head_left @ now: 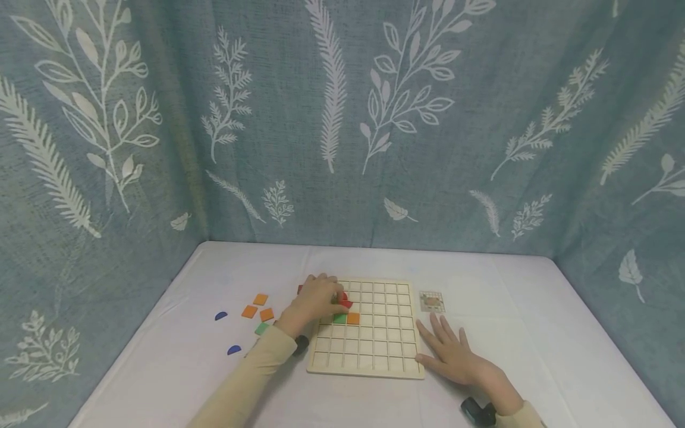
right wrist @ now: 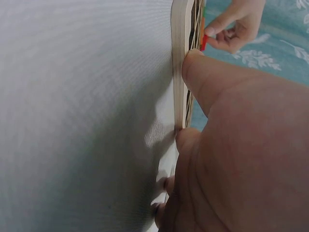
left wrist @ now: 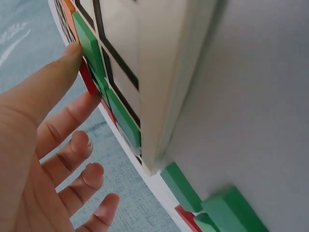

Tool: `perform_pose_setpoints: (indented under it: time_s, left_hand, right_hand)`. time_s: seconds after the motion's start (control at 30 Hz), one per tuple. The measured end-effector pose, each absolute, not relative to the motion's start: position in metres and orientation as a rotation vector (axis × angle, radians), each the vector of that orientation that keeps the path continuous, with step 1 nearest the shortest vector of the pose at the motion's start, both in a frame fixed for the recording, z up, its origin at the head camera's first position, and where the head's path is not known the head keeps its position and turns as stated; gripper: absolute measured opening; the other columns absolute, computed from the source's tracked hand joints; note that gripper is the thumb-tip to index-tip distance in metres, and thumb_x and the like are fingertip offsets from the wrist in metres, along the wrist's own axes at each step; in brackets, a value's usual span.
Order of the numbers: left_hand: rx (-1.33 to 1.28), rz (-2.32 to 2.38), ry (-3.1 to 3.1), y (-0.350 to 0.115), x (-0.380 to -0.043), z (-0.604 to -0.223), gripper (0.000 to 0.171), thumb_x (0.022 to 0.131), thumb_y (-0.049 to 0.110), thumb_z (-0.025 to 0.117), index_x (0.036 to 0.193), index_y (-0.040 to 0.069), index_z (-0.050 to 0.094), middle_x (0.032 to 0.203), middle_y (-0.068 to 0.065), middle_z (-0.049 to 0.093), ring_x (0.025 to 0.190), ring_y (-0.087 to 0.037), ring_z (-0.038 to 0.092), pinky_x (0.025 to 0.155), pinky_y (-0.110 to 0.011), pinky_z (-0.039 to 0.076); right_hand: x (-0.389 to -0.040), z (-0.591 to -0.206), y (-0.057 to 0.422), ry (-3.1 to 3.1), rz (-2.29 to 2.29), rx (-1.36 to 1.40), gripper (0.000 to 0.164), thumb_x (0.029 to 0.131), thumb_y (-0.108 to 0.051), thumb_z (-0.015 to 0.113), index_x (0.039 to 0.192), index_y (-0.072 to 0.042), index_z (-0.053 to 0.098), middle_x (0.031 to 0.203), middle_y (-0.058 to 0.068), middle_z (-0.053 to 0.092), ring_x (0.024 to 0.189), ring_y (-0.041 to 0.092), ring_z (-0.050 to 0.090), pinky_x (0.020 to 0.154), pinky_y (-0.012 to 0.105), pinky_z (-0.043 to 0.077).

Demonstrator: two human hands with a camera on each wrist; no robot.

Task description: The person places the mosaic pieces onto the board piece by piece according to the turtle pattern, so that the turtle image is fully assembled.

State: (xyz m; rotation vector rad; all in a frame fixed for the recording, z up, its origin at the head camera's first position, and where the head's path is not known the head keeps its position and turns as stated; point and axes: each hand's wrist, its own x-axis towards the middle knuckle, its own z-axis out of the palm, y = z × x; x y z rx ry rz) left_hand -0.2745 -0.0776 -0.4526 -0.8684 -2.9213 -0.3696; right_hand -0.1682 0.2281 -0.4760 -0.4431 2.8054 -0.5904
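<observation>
A wooden grid board lies on the white table in the head view. Over its upper left part, my left hand pinches a red tile between thumb and index finger, close against the grid; the other fingers curve loosely. Just below the pinched tile, a green tile and an orange tile sit side by side in the grid. Another red piece shows beyond the fingertips. My right hand rests with spread fingers at the board's right edge, its thumb touching the rim.
Left of the board lie several loose orange tiles, a green tile and two blue half-round pieces. A small picture card lies beyond the right hand. Patterned curtains enclose the table's back and sides.
</observation>
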Motion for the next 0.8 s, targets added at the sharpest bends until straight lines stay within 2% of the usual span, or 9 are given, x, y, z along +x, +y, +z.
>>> perform_pose_setpoints:
  time_s: [0.3,0.57,0.8]
  left_hand:
    - [-0.898,-0.441,-2.888,-0.0711,-0.2705,-0.4498,0.029,0.073,0.042,0.073,0.063,0.021,0.056,0.069,0.007,0.047,0.069,-0.014,0.038,0.068,-0.033,0.028]
    - [-0.916,-0.481,-2.892,-0.0707,-0.2716,-0.4489,0.020,0.076,0.038,0.072,0.070,0.021,0.063,0.072,0.008,0.050,0.072,-0.014,0.041,0.069,-0.034,0.031]
    - [-0.958,-0.514,-2.915,-0.0761,-0.2748,-0.4467,0.008,0.078,0.027,0.072,0.085,0.023,0.072,0.077,0.008,0.053,0.074,-0.013,0.041,0.071,-0.035,0.032]
  right_hand:
    - [-0.1689,-0.4786,0.2286,2.805,-0.589,-0.440,0.072,0.090,-0.053,0.042,0.147,-0.015,0.022,0.153,0.021,0.004,0.140,0.041,-0.003,0.102,0.066,-0.006]
    - [-0.1682,-0.4775,0.2283,2.806,-0.586,-0.446,0.072,0.090,-0.052,0.043,0.148,-0.014,0.022,0.153,0.021,0.005,0.139,0.042,-0.003,0.102,0.067,-0.006]
    - [-0.1675,-0.4755,0.2279,2.802,-0.605,-0.443,0.071,0.091,-0.051,0.043,0.147,-0.013,0.023,0.153,0.022,0.004,0.139,0.042,-0.003,0.102,0.067,-0.006]
